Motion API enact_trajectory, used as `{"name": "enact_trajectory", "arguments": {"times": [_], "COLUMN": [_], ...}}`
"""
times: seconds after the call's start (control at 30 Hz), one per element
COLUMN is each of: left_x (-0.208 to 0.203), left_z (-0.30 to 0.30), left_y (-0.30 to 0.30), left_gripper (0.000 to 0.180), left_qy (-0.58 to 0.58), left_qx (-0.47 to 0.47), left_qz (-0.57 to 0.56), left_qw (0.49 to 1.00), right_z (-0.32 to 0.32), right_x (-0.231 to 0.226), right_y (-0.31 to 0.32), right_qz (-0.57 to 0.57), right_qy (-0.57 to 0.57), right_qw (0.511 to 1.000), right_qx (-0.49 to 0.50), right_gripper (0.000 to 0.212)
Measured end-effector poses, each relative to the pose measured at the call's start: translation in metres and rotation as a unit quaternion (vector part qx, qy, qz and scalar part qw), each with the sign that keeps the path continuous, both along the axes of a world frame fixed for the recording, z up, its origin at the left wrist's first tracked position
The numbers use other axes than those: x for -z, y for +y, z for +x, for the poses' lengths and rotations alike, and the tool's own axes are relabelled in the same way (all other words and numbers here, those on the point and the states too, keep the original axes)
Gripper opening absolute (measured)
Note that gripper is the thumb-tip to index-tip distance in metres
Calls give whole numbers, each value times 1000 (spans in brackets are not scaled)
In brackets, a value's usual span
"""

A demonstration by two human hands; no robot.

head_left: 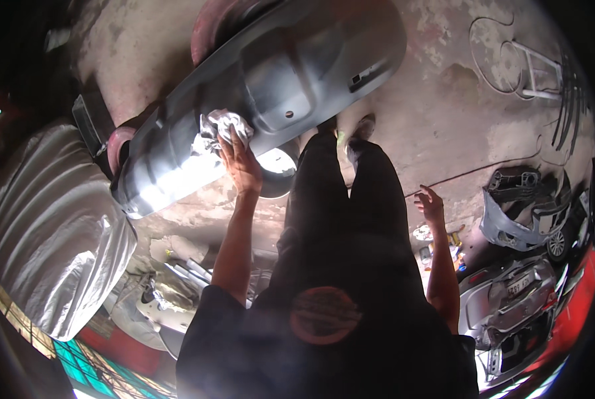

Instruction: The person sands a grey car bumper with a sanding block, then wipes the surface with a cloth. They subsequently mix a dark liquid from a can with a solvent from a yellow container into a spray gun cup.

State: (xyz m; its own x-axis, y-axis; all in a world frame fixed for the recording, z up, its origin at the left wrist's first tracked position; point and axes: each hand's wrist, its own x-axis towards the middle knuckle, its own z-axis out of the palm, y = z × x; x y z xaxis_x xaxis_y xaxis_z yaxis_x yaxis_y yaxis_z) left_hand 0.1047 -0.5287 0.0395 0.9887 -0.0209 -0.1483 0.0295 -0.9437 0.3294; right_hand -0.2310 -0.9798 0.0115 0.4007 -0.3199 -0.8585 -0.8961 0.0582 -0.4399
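Observation:
A long dark grey car body panel (277, 73) lies at a slant in front of me, with a bright glare on its left end. My left hand (242, 165) is on its near edge, fingers stretched over a crumpled whitish cloth (223, 128) and pressing it against the surface. The palm side of the hand and part of the cloth are hidden. Away from the panel, my right hand (430, 203) hangs at my right side. Its fingers are loosely bent and apart, and nothing shows in them.
Reddish round supports (119, 147) show beneath the panel, and a round container (277, 171) stands by its near edge. A covered vehicle (58, 226) is at left. Car parts (520, 213) and a silver car (510, 299) fill the right. A thin hose (483, 174) crosses the floor.

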Motion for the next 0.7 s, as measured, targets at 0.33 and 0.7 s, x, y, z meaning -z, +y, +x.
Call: {"name": "enact_trajectory", "arguments": {"times": [0.33,0.7], "left_x": [40,38], "left_z": [-1,-112], "left_y": [-187,-226], "left_gripper": [69,45], "left_qy": [3,344], "left_qx": [304,-30], "left_qz": [84,-299], "left_qw": [949,890], "right_z": [59,151], "right_x": [17,37], "right_y": [-80,-227], "right_qz": [-5,-10], "right_qy": [-16,-66], "right_qw": [988,992], "right_qx": [-151,-109], "right_gripper": [44,45]}}
